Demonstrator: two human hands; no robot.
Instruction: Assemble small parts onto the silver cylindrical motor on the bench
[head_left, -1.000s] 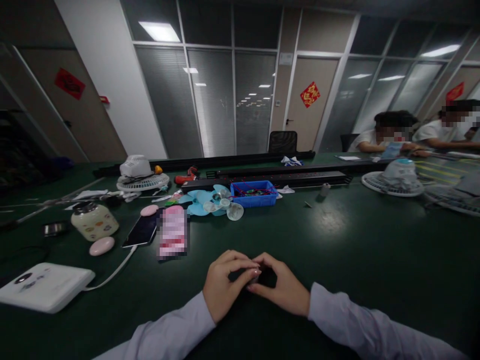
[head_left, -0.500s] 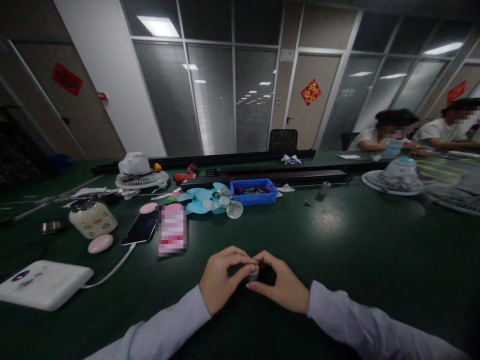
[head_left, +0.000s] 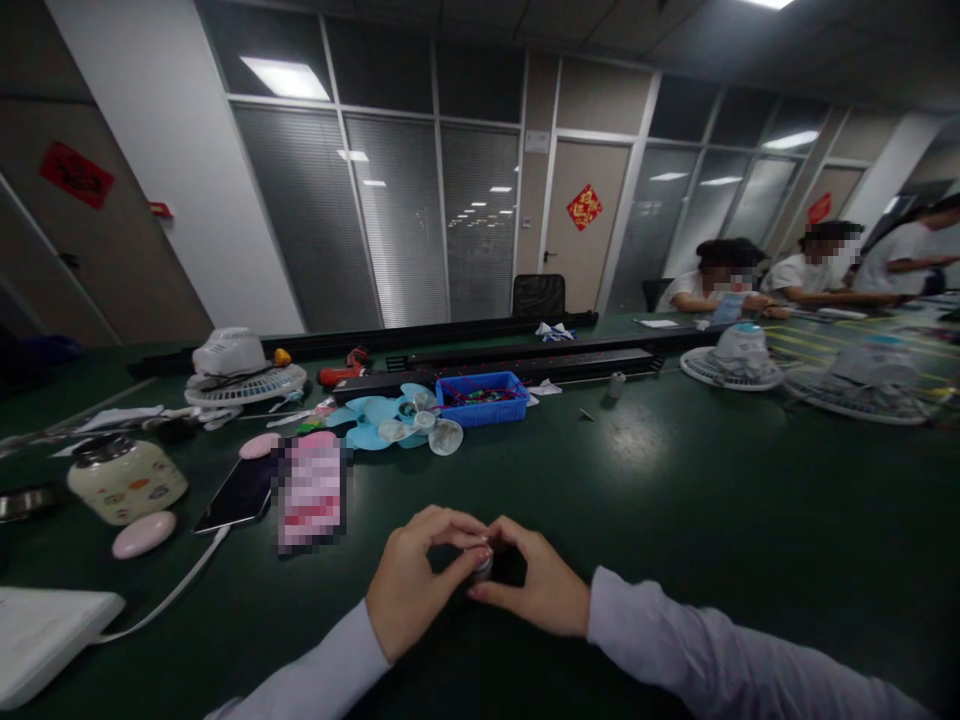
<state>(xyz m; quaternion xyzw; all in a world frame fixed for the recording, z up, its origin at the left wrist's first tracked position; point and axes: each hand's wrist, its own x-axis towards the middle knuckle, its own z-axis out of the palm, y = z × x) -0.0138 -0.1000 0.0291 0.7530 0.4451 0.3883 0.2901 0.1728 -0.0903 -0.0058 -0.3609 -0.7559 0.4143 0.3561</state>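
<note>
My left hand [head_left: 411,590] and my right hand [head_left: 536,590] meet over the dark green table [head_left: 675,500], near its front edge. Between their fingertips sits a small round silvery part [head_left: 481,566], pinched from both sides. Most of the part is hidden by my fingers. Both forearms wear pale lilac sleeves.
A phone [head_left: 240,494], a cream jar [head_left: 126,480], pink pebble-shaped items [head_left: 144,534] and a white box [head_left: 45,632] with a cable lie at the left. Blue fan blades [head_left: 375,420] and a blue bin [head_left: 481,396] sit beyond. Fan heads [head_left: 739,355] and seated people are at the right.
The camera has turned right and tilted up, so everything shifts left in the picture. My hands stay together on the small part, with the fingers barely moving.
</note>
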